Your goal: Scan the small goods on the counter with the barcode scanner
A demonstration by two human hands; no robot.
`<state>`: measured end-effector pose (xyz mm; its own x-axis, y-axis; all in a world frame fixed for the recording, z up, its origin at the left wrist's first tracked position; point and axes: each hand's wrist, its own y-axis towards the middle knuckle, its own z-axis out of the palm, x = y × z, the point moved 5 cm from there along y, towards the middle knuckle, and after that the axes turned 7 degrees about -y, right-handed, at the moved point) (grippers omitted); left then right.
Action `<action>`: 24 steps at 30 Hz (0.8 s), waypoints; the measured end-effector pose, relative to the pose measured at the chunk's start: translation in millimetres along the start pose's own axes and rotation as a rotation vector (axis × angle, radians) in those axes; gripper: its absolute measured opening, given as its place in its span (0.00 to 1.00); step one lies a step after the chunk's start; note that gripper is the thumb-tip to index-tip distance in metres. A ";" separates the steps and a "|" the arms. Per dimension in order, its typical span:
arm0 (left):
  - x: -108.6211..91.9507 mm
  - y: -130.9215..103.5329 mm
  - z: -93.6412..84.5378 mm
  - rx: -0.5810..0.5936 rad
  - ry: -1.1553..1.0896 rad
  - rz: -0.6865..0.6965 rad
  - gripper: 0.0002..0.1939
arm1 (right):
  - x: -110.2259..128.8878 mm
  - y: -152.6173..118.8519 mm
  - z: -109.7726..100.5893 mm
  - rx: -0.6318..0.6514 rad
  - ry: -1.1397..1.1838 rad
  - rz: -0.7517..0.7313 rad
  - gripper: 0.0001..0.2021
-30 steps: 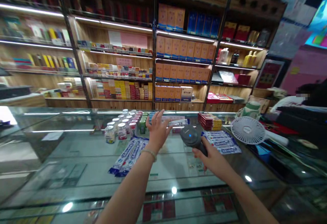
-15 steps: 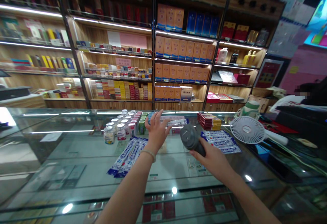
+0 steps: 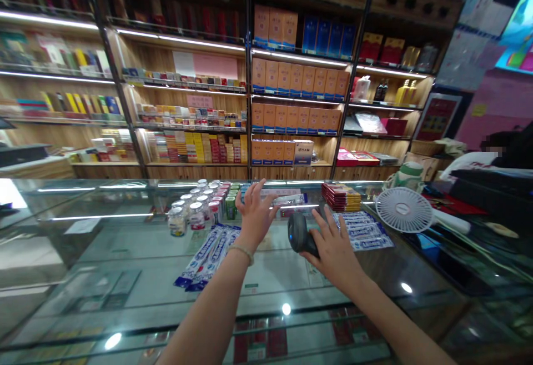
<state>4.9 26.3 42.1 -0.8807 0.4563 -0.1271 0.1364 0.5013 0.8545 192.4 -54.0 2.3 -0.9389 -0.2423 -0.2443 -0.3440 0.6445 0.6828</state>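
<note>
My left hand (image 3: 255, 215) is over the middle of the glass counter, its upper fingers raised. A slim silver-and-blue candy pack (image 3: 291, 200) sticks out to the right from between its thumb and forefinger. My right hand (image 3: 335, 251) has the handle of a dark grey barcode scanner (image 3: 297, 233) between thumb and forefinger, while its other fingers are spread. A blue light shows on the scanner's head, which points left. Blue-and-white candy packs (image 3: 210, 254) lie left of my left hand. More such packs (image 3: 366, 231) lie beyond my right hand.
Several white-lidded jars (image 3: 197, 215) stand in rows at the left. A stack of red-and-yellow packets (image 3: 341, 197) and a white fan (image 3: 403, 210) are at the right. Behind the glass counter (image 3: 150, 265) rise lit shelves of boxes (image 3: 295, 79). Part of a person (image 3: 470, 165) shows far right.
The barcode scanner has shifted slightly left and down, and its head has turned left. My right hand's fingers have spread from around its handle. My left hand is almost unmoved.
</note>
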 end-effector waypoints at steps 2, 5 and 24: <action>-0.1 0.0 0.4 0.004 -0.002 0.001 0.13 | 3.7 0.4 1.7 0.002 -0.025 -0.012 0.22; 0.3 0.0 1.2 0.008 -0.003 0.001 0.13 | 10.1 -0.2 5.7 0.003 -0.047 -0.037 0.23; -3.3 1.1 0.3 0.035 -0.018 0.003 0.10 | 9.9 0.4 2.5 0.183 0.126 -0.143 0.29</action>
<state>8.1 25.6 43.3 -0.8718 0.4711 -0.1342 0.1549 0.5250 0.8369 182.9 -54.4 -1.6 -0.8764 -0.4211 -0.2337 -0.4793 0.7152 0.5088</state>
